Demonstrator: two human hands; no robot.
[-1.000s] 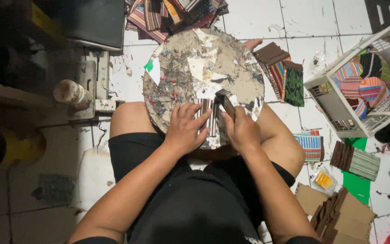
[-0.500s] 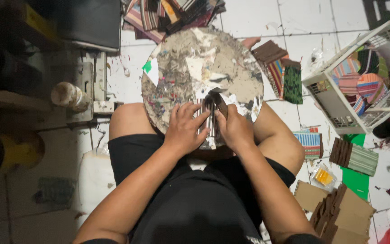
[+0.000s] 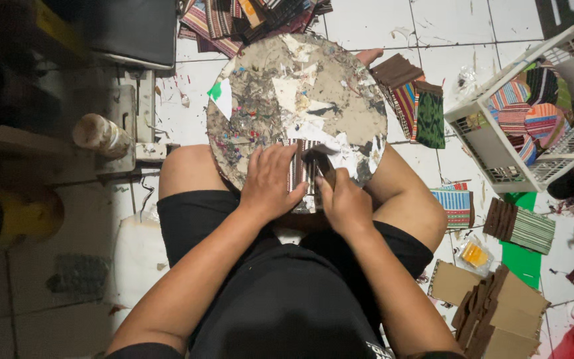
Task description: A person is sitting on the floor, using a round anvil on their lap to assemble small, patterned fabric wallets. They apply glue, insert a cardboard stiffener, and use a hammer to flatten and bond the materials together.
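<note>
I sit with a round work board (image 3: 280,86), crusted with glue and paper scraps, resting on my knees. My left hand (image 3: 270,183) lies flat on a small striped fabric piece (image 3: 298,169) at the board's near edge, pressing it down. My right hand (image 3: 343,203) is closed on a dark folded flap (image 3: 319,158) of that same piece, thumb and fingers pinching it just right of my left hand. Most of the striped piece is hidden under both hands.
A white plastic basket (image 3: 493,149) with striped fabric items stands at the right. Striped fabric pieces (image 3: 420,103) lie on the tiled floor, cardboard pieces (image 3: 493,309) at lower right, a fabric pile (image 3: 247,16) at top. A glue jar (image 3: 101,135) stands left.
My right hand has shifted slightly toward me along the striped piece, and the dark flap now sits folded lower. My left hand stays pressed in place.
</note>
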